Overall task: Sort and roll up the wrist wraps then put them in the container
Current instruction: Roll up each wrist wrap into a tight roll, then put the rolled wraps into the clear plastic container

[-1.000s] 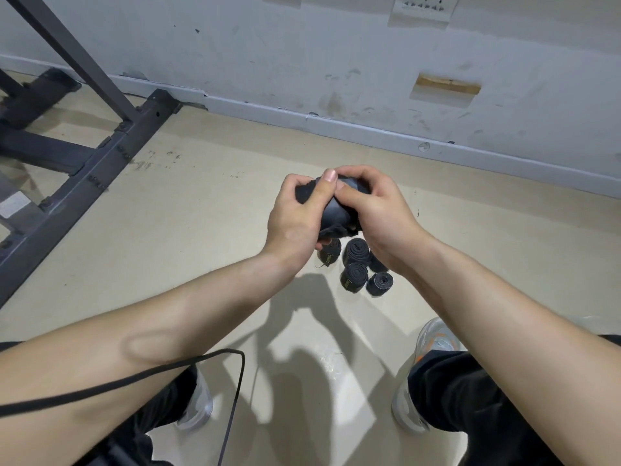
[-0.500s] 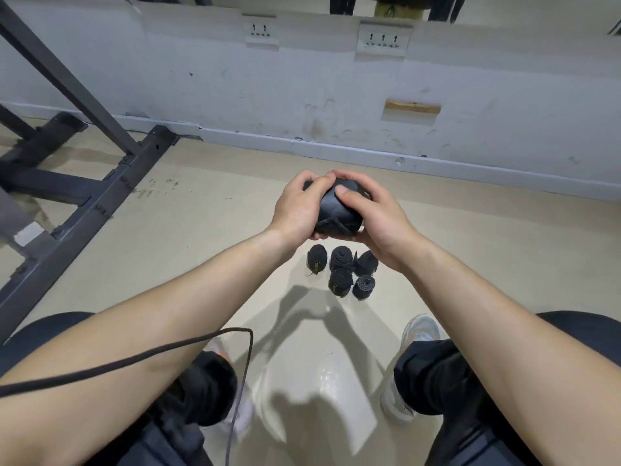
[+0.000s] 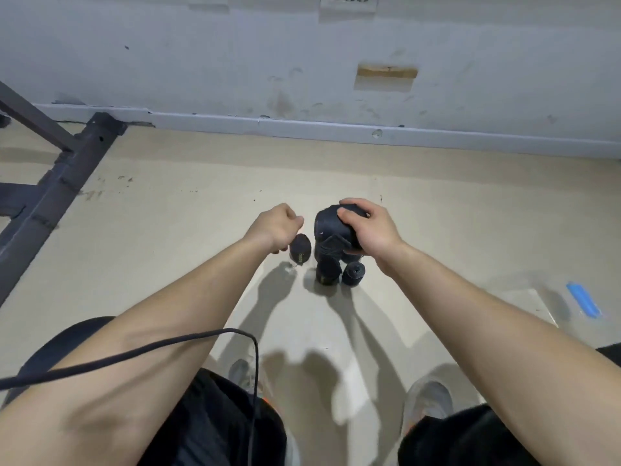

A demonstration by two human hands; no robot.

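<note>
The right hand (image 3: 371, 230) grips a black wrap (image 3: 331, 225) from above and the right, thumb over its top and fingers curled round its far side. The left hand (image 3: 276, 227) is just left of the wrap and apart from it, fingers curled in with nothing seen in them. Below the hands, three rolls (image 3: 327, 271) stand close together on the floor (image 3: 168, 230).

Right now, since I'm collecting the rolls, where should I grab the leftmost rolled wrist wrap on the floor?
Pinch the leftmost rolled wrist wrap across its rounded sides, from above with the left hand; it sits slightly apart from the other rolls, likely leaving room either side.
</note>
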